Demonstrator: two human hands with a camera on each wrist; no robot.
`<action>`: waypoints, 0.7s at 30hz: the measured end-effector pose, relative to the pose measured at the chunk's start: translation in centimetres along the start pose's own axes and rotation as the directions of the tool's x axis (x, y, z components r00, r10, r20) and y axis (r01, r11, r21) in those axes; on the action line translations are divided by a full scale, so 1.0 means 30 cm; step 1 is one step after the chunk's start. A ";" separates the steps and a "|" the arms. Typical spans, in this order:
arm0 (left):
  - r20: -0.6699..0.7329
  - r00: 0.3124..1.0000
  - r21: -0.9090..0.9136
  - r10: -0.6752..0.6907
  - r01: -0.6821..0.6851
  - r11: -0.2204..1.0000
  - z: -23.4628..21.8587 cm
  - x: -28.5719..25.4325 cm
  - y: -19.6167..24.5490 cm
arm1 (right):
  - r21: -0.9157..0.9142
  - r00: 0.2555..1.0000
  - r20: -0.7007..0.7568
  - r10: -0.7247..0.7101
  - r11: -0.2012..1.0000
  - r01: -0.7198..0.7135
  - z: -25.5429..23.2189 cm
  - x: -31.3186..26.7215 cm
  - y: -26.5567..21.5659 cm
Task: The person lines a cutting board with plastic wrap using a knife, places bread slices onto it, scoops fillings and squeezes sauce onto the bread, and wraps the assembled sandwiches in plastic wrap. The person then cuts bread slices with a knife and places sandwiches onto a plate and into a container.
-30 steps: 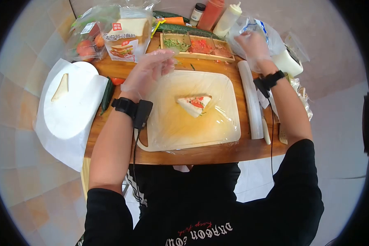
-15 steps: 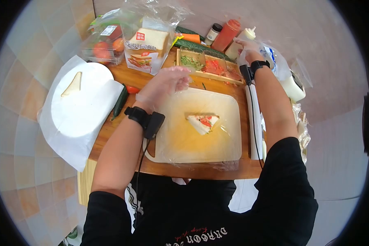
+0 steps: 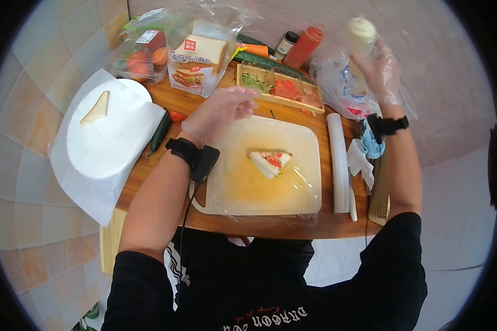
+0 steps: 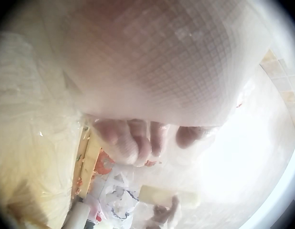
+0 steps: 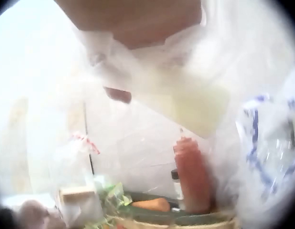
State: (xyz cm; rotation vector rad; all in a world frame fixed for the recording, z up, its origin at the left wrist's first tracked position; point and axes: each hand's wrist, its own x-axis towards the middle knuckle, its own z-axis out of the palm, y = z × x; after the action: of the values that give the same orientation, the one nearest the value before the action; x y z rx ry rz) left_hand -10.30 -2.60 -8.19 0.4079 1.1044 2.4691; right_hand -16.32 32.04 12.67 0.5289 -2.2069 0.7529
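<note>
My right hand (image 3: 385,76), in a clear plastic glove, grips a pale yellow squeeze bottle (image 3: 363,34) in the air at the back right. The right wrist view shows the bottle (image 5: 200,107) tilted and blurred. My gloved left hand (image 3: 221,110) hangs over the far left corner of the cutting board (image 3: 232,193), its fingers loosely bent and holding nothing. In the left wrist view those fingers (image 4: 123,143) curl below the palm. A triangular sandwich wedge (image 3: 271,163) with red and green filling lies on the film-covered board.
Behind the board stands a wooden tray (image 3: 276,102) of chopped fillings. A red squeeze bottle (image 3: 305,47) and bagged bread (image 3: 196,63) are at the back. To the left is a white plate (image 3: 94,149) with a bread piece; a film roll (image 3: 338,165) lies on the right.
My right hand has moved from the back of the table, by the plastic bag, taken hold of the pale yellow bottle and lifted it up and to the right. My left hand stays over the board's corner.
</note>
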 end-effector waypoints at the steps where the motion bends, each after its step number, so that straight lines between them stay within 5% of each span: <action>1: -0.014 1.000 0.021 0.007 -0.006 1.000 0.002 0.002 0.000 | -0.429 0.966 0.134 -0.219 0.866 0.256 -0.032 -0.015 -0.103; 2: -0.008 1.000 0.021 0.004 -0.004 1.000 0.000 0.005 0.000 | -0.719 0.875 0.345 -0.340 0.503 0.480 -0.050 -0.038 -0.185; 3: -0.016 1.000 -0.007 0.001 -0.001 1.000 -0.004 0.007 -0.004 | -0.722 0.876 0.345 -0.337 0.502 0.477 -0.061 -0.072 -0.248; 5: -0.018 1.000 -0.031 -0.003 0.003 1.000 -0.005 0.006 -0.001 | -0.579 0.694 0.562 -0.450 0.384 0.719 -0.068 -0.137 -0.345; 6: -0.022 1.000 -0.056 -0.012 0.010 0.998 -0.003 0.005 0.001 | -0.584 0.698 0.560 -0.447 0.384 0.715 -0.063 -0.168 -0.373; 8: -0.023 0.999 -0.081 -0.023 0.021 0.996 0.005 0.001 0.008 | -0.498 0.583 0.730 -0.356 0.307 0.811 -0.055 -0.218 -0.412; 11: -0.013 1.000 -0.067 -0.022 0.021 0.998 0.005 -0.001 0.015 | -0.386 0.519 0.799 -0.303 0.402 0.830 -0.068 -0.244 -0.458; 15: -0.002 1.000 -0.068 -0.003 0.003 0.998 -0.013 0.007 -0.001 | -0.433 0.530 0.809 -0.254 0.353 0.829 -0.063 -0.233 -0.479; 17: 0.004 1.000 -0.074 -0.013 0.013 0.997 -0.010 0.005 0.009 | -0.308 0.523 0.728 -0.443 0.470 0.827 -0.040 -0.242 -0.479; 21: -0.013 1.000 -0.053 -0.008 0.007 0.999 0.009 0.000 0.016 | -0.263 0.481 0.760 -0.438 0.469 0.843 -0.038 -0.240 -0.500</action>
State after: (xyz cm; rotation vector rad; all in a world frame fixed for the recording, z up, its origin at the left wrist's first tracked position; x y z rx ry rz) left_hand -10.31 -2.71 -7.65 0.3713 1.0414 2.4917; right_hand -2.55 22.62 13.19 1.3438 -2.2615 -0.7112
